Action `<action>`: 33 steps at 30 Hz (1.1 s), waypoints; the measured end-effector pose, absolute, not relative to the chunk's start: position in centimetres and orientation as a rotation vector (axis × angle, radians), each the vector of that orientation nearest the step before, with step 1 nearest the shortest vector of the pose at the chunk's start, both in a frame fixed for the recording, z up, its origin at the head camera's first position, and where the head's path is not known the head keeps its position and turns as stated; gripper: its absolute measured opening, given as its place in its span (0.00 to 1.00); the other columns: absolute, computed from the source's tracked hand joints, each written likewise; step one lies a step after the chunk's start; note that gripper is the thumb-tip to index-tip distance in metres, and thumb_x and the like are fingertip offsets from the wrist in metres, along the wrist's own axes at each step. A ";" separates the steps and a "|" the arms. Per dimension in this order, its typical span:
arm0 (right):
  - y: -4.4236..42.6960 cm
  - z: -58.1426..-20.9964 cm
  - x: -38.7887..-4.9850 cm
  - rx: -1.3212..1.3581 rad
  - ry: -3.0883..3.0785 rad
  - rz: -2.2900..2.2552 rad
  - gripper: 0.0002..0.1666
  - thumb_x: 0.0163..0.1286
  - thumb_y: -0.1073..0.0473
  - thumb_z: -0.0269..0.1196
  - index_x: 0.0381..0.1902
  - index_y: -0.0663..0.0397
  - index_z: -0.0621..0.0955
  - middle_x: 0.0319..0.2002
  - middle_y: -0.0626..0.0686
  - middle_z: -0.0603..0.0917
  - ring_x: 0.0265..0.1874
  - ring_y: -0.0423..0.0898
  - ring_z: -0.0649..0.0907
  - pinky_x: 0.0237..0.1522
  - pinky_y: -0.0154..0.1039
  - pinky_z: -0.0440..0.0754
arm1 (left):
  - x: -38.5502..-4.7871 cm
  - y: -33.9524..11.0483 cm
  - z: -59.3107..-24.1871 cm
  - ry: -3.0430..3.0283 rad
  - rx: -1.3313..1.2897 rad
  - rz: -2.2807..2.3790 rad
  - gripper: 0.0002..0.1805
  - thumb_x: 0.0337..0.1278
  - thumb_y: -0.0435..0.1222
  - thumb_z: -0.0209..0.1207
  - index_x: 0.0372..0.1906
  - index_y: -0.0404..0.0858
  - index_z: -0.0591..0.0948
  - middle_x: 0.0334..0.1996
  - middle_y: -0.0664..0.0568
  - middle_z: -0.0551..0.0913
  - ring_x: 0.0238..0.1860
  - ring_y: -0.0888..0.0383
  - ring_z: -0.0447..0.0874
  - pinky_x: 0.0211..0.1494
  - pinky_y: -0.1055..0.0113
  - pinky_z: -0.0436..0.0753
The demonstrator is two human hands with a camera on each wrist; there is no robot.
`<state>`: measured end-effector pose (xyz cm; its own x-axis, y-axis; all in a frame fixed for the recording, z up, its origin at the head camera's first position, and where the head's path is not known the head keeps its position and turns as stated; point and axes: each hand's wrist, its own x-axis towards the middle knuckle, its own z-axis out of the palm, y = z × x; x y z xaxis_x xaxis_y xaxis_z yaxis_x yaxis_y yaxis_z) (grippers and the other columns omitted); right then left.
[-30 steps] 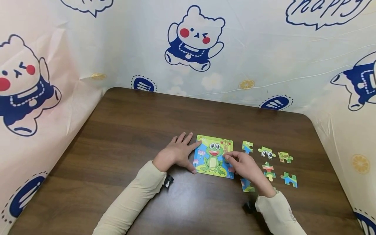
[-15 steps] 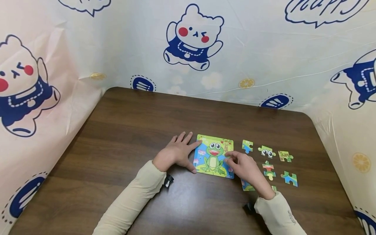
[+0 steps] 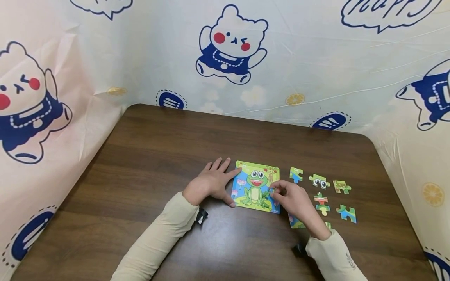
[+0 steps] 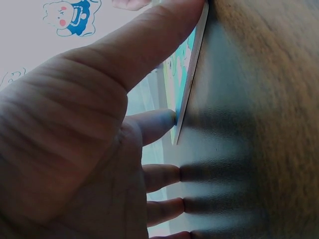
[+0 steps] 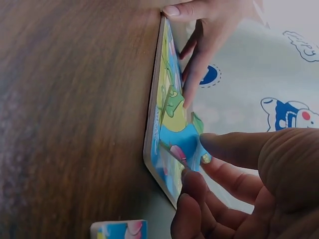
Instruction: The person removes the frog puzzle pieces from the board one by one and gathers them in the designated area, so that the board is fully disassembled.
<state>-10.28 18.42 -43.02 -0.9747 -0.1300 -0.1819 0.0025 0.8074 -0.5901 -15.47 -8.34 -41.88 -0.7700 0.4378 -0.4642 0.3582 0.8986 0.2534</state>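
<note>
In the head view a square frog puzzle board [image 3: 251, 191] lies on the table between both hands. My left hand [image 3: 211, 184] is spread flat at its left side, the thumb and index fingertip touching the board's edge and the other fingers on the table. Over the board's right part my right hand [image 3: 291, 198] pinches a puzzle piece [image 5: 182, 142] between thumb and fingers. In the right wrist view this piece is blue, green and yellow with a pink flower, and it is tilted against the board. Its lower edge appears to touch the board's surface.
Several loose puzzle pieces lie right of the board, among them an eyes piece [image 3: 319, 182], a mouth piece [image 3: 322, 204] and a blue-green piece [image 3: 347, 214]. One piece [image 3: 297, 223] is partly behind my right wrist. A patterned cloth [image 3: 225, 93] hangs behind the brown table [image 3: 183, 132].
The right hand has shifted very slightly over the board's right side, and the pinched piece shows at a different tilt near the frog's foot. The left hand has stayed put.
</note>
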 end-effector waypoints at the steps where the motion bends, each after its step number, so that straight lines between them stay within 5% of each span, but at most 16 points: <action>1: 18.5 -43.0 -10.2 -0.097 2.771 -0.922 0.09 0.68 0.56 0.68 0.46 0.48 0.86 0.29 0.44 0.85 0.25 0.40 0.78 0.34 0.39 0.74 | -15.5 -8.3 -41.9 2.533 0.574 0.202 0.64 0.40 0.67 0.72 0.82 0.63 0.49 0.84 0.49 0.37 0.84 0.43 0.33 0.82 0.43 0.44; 8: 19.2 -42.9 -10.2 -0.124 2.664 -1.062 0.12 0.71 0.60 0.65 0.51 0.49 0.84 0.28 0.47 0.88 0.21 0.44 0.77 0.31 0.40 0.75 | -15.5 -8.3 -41.8 2.539 0.569 0.184 0.64 0.40 0.68 0.72 0.82 0.64 0.48 0.84 0.49 0.36 0.84 0.44 0.32 0.83 0.43 0.44; 14: 20.0 -42.6 -10.6 -0.030 2.416 -1.406 0.19 0.75 0.59 0.61 0.61 0.57 0.79 0.33 0.55 0.87 0.27 0.49 0.83 0.34 0.42 0.86 | -15.5 -8.3 -41.8 2.542 0.568 0.169 0.64 0.40 0.68 0.72 0.82 0.63 0.48 0.84 0.48 0.36 0.84 0.44 0.33 0.83 0.44 0.44; 23: 20.6 -40.7 -10.6 0.115 2.022 -1.778 0.29 0.77 0.57 0.60 0.69 0.67 0.70 0.29 0.44 0.80 0.27 0.38 0.82 0.38 0.34 0.87 | -15.5 -8.4 -41.9 2.552 0.579 0.185 0.64 0.40 0.67 0.72 0.82 0.62 0.50 0.84 0.48 0.38 0.84 0.43 0.33 0.82 0.43 0.44; 33: 22.3 -37.3 -10.1 0.100 1.998 -1.888 0.19 0.75 0.54 0.63 0.61 0.48 0.80 0.28 0.45 0.75 0.26 0.39 0.79 0.35 0.32 0.87 | -15.4 -8.3 -42.0 2.564 0.581 0.205 0.63 0.40 0.67 0.73 0.81 0.62 0.52 0.84 0.48 0.40 0.84 0.42 0.34 0.82 0.42 0.45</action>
